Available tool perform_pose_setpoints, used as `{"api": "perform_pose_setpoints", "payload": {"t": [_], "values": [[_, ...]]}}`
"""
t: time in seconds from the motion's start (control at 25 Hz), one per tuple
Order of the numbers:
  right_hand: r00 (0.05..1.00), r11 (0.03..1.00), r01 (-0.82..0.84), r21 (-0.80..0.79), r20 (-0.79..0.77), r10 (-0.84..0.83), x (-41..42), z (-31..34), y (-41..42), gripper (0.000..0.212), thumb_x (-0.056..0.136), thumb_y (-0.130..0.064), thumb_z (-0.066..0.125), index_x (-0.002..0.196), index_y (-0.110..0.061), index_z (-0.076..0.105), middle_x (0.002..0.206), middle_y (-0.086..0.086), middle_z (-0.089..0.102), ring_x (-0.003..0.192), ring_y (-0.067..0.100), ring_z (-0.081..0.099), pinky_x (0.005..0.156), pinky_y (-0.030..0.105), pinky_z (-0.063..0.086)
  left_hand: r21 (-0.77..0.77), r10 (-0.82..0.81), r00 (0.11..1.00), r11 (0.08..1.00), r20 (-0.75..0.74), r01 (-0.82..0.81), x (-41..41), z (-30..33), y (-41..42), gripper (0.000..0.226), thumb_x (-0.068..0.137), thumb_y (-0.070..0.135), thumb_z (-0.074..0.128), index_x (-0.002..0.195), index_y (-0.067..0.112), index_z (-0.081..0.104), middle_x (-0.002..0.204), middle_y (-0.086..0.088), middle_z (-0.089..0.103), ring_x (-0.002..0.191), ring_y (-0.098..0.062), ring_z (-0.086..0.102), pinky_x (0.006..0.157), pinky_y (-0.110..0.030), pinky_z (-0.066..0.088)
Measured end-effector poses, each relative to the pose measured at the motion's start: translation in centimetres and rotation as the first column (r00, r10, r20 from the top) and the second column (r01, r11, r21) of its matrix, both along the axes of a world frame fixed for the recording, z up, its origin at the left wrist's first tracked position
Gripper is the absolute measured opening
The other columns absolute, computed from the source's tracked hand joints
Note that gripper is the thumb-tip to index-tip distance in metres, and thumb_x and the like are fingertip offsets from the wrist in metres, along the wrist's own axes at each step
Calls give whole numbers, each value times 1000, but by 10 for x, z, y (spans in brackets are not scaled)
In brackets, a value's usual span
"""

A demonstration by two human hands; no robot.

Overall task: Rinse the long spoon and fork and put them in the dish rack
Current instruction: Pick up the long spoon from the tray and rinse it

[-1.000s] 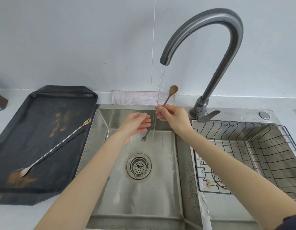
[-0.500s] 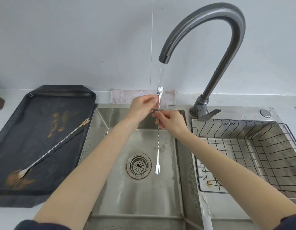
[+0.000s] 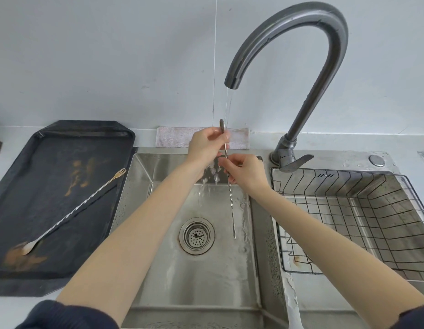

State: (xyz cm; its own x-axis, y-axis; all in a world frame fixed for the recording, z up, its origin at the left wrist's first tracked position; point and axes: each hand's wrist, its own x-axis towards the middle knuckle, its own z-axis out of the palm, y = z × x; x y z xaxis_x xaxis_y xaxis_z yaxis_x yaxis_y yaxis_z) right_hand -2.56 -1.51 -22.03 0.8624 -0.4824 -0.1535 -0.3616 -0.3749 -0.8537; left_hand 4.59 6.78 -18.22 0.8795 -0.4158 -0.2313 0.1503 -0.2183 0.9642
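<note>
Together, left hand above right hand, pinching upright utensil

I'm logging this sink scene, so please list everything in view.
Long utensil under the tap: 1, silver, upright over the sink.
Long utensil on the tray: 1, silver, gold ends.
Tray: 1, black, stained, left counter.
Sink: 1, steel, centre.
Drain strainer: 1, steel.
Faucet: 1, grey, running.
Dish rack: 1, black wire, right basin.
Cloth: 1, pale, behind the sink.
Left hand: grips the utensil's top.
Right hand: grips its shaft.
</note>
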Motion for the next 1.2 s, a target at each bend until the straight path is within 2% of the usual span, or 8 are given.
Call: {"api": "perform_pose_setpoints", "payload": {"t": [0.16, 0.32, 0.48, 0.64, 0.76, 1.0, 1.12, 1.2], "values": [[1000, 1000, -8, -7, 6, 8, -3, 1, -1, 25, 89, -26, 61, 65, -22, 59, 51, -11, 52, 40, -3, 53, 55, 11, 43, -42, -41, 999, 998, -26, 40, 1, 6, 1, 21, 91, 20, 54, 104, 8, 66, 76, 8, 64, 68, -1, 63, 63, -12, 52], [1000, 999, -6, 51, 9, 6, -7, 0, -4, 9, 89, -20, 61, 83, -18, 68, 59, -10, 57, 55, 4, 56, 71, 25, 51, -54, -78, 996, 996, -48, 75, 1, 13, -1, 19, 92, 27, 49, 86, 19, 66, 76, 8, 68, 60, 4, 66, 64, -13, 53], [1000, 997, 5, 75, 1, -6, -7, -3, -8, 15, 87, -12, 61, 98, -11, 71, 75, -2, 66, 40, -14, 55, 59, 9, 48, -106, -55, 997, 993, -45, 50, 3, 17, -3, 22, 95, 26, 44, 97, 14, 63, 80, 6, 68, 57, 6, 66, 59, -7, 52], [999, 993, 31, 112, 9, -32, -4, -4, -8, 16, 89, -16, 60, 98, -9, 72, 75, -1, 68, 41, -14, 55, 66, 20, 52, -105, -115, 993, 988, 4, 115, 2, 17, -1, 23, 95, 13, 43, 111, 8, 60, 92, 0, 65, 69, 3, 65, 63, -7, 51], [1000, 990, 22, 141, 8, -23, -5, -4, -5, 21, 91, -22, 58, 96, -7, 72, 79, 0, 70, 56, -3, 60, 73, 27, 55, -70, -145, 988, 987, 49, 148, 1, 17, -1, 25, 94, 6, 44, 113, 7, 60, 97, -3, 65, 78, -4, 65, 67, -11, 50], [1000, 990, 14, 138, -11, -13, 1, -3, -4, 21, 92, -25, 57, 95, -11, 72, 88, 4, 71, 69, 11, 63, 82, 31, 52, -96, -121, 985, 986, 120, 133, 3, 21, -1, 15, 91, 13, 52, 90, 14, 66, 86, 6, 66, 70, -2, 66, 68, -8, 54], [998, 995, 7, 97, -62, -1, 2, -8, -3, 22, 91, -26, 57, 98, -12, 73, 83, 8, 71, 79, 17, 62, 80, 32, 53, -128, -81, 989, 987, 123, 97, 5, 26, 2, 19, 91, 15, 53, 79, 21, 66, 76, 5, 65, 69, -5, 66, 67, -11, 55], [998, 996, 2, 94, -59, 4, 5, -8, -3, 22, 90, -26, 59, 96, -10, 73, 75, 3, 67, 70, 12, 59, 71, 22, 53, -133, -66, 989, 988, 129, 83, 7, 28, 3, 18, 91, 15, 52, 79, 22, 65, 72, 5, 65, 70, -7, 66, 70, -16, 54]]}}
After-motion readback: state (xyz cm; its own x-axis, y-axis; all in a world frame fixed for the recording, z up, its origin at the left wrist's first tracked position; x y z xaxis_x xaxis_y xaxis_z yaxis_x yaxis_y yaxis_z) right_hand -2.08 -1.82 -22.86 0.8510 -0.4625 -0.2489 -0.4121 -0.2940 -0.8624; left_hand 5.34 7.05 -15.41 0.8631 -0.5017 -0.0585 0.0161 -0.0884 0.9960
